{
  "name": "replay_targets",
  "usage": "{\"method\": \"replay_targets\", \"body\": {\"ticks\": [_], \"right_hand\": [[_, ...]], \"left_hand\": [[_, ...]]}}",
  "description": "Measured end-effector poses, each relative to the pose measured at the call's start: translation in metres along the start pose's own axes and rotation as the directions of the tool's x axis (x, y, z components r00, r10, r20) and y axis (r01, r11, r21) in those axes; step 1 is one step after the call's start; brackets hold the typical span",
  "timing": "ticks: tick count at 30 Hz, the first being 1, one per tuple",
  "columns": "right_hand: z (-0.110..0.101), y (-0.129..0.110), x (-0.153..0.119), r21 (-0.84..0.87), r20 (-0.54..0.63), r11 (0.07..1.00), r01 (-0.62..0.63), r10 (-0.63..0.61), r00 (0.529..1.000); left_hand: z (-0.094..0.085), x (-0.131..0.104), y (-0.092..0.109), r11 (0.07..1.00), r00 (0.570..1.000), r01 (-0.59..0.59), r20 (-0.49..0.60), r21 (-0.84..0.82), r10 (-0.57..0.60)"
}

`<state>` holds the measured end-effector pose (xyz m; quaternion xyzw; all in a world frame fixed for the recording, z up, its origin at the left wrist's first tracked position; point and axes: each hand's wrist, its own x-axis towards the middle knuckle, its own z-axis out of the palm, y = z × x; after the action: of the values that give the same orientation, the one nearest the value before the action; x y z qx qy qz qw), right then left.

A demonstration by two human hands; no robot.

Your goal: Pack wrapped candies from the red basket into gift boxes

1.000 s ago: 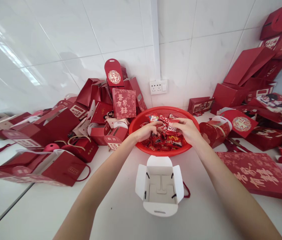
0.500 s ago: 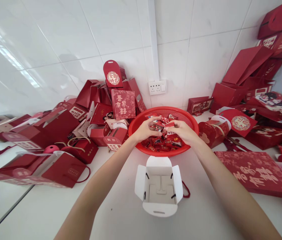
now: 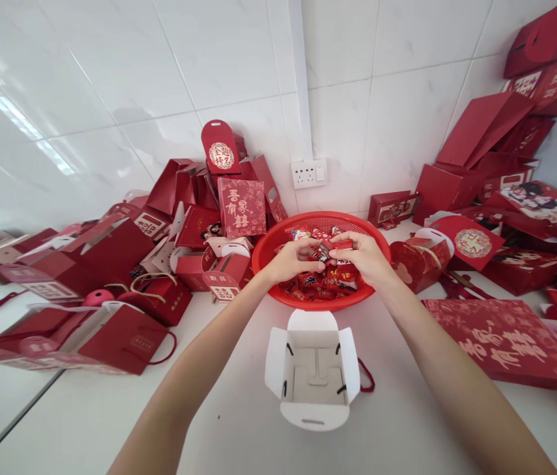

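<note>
A red plastic basket point(image 3: 318, 305) holds many wrapped candies point(image 3: 345, 276), mostly red. Over its middle, my left hand point(image 3: 298, 259) pinches a small dark-and-red wrapped candy point(image 3: 322, 252) between thumb and fingers. My right hand point(image 3: 360, 256) is beside it, its fingers bent together at a red wrapper; what exactly it grips is partly hidden. Nearer to me stands an open box point(image 3: 312, 382), white inside, with its four flaps spread and nothing inside. A dark red cord point(image 3: 367, 376) sticks out at its right side.
Red gift boxes point(image 3: 110, 254) are piled on the left, and more point(image 3: 461, 191) on the right. A large flat red box point(image 3: 505, 340) lies by my right forearm. Behind the basket is a tiled wall with a socket point(image 3: 309, 173).
My hands have drawn closer together over the basket, and the small dark-and-red candy now shows between them. The open box has stayed in place.
</note>
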<state>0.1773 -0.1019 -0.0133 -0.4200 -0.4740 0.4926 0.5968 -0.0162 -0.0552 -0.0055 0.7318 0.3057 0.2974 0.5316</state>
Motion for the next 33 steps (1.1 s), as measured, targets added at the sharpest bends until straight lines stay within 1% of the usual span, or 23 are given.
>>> {"method": "replay_targets", "body": {"ticks": [3, 6, 8, 10, 13, 16, 19, 21, 23, 25, 29, 33], "right_hand": [[0.001, -0.002, -0.001, 0.024, -0.007, 1.000, -0.004, 0.004, 1.000], [0.002, -0.002, -0.002, 0.043, 0.002, 0.999, -0.007, 0.007, 1.000], [0.002, -0.002, -0.002, 0.056, -0.007, 0.998, -0.008, 0.008, 1.000], [0.003, -0.003, -0.002, 0.062, -0.032, 0.998, -0.007, 0.009, 0.999], [0.004, -0.006, -0.002, 0.080, -0.096, 0.997, 0.016, -0.008, 0.995], [0.003, -0.008, -0.003, 0.144, -0.135, 0.990, 0.005, 0.014, 0.991], [0.002, -0.011, -0.003, 0.209, -0.110, 0.977, -0.048, 0.073, 0.991], [0.002, -0.013, -0.003, 0.225, -0.084, 0.971, -0.084, 0.106, 0.991], [0.002, -0.014, -0.003, 0.222, -0.063, 0.968, -0.117, 0.134, 0.989], [0.003, -0.015, -0.003, 0.211, -0.047, 0.968, -0.138, 0.151, 0.987], [0.003, -0.014, -0.004, 0.192, -0.019, 0.963, -0.187, 0.194, 0.981], [0.003, -0.013, -0.003, 0.207, -0.006, 0.954, -0.216, 0.222, 0.975]], "left_hand": [[0.001, -0.001, 0.001, 0.999, 0.999, -0.040, -0.018, 0.028, 0.041], [0.001, -0.002, 0.003, 0.996, 0.997, -0.072, 0.024, 0.051, 0.071], [0.002, -0.002, 0.004, 0.993, 0.994, -0.105, 0.033, 0.057, 0.104], [0.002, -0.002, 0.003, 0.988, 0.990, -0.141, 0.026, 0.069, 0.140], [0.003, -0.001, 0.002, 0.980, 0.983, -0.180, -0.022, 0.086, 0.183], [0.002, 0.000, -0.001, 0.987, 0.985, -0.148, -0.077, 0.056, 0.152], [-0.001, 0.001, -0.004, 0.997, 0.989, -0.075, -0.123, 0.014, 0.076], [-0.003, 0.002, -0.005, 0.999, 0.984, -0.046, -0.171, 0.006, 0.046], [-0.004, 0.002, -0.005, 1.000, 0.981, -0.028, -0.193, -0.001, 0.027], [-0.003, 0.002, -0.004, 1.000, 0.984, -0.020, -0.177, -0.018, 0.016], [0.001, 0.002, 0.001, 0.997, 0.995, -0.019, -0.102, -0.077, 0.011], [0.003, 0.002, 0.005, 0.993, 0.995, -0.041, -0.092, -0.108, 0.031]]}}
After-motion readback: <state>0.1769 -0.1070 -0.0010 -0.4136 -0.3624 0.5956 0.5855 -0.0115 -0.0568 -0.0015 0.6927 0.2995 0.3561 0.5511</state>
